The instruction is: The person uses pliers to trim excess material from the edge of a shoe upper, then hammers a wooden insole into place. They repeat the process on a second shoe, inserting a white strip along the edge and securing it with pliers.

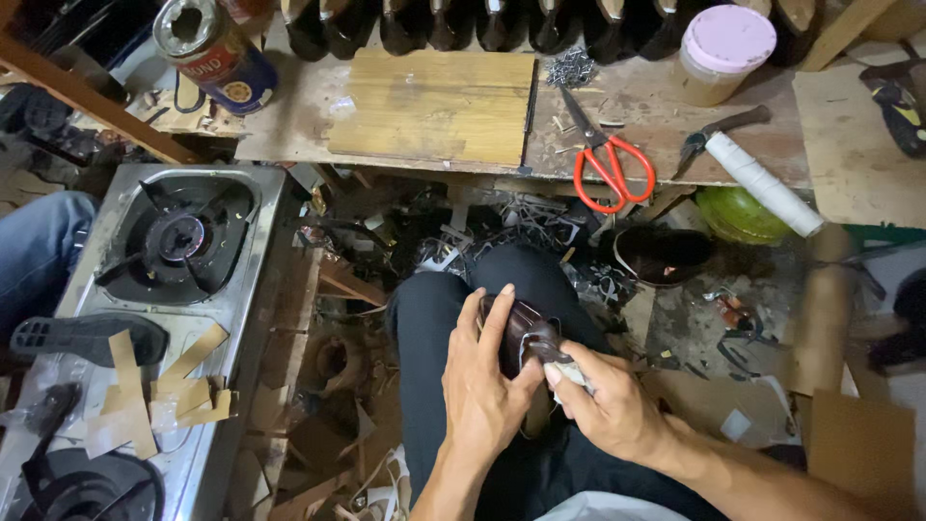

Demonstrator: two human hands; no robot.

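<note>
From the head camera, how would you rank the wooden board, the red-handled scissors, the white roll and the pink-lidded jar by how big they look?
Largest to smallest, as they look:
1. Wooden board, clearly the biggest.
2. Red-handled scissors and white roll: about the same length, too close to rank.
3. Pink-lidded jar, smallest, though partly cut off by the frame's top edge.

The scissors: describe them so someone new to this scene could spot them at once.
Look at the wooden workbench across the top of the view. Right of its pale board, beside a heap of small nails, lie the scissors. Their bright red-orange loop handles set them apart from the dark-handled pliers nearby.
</note>
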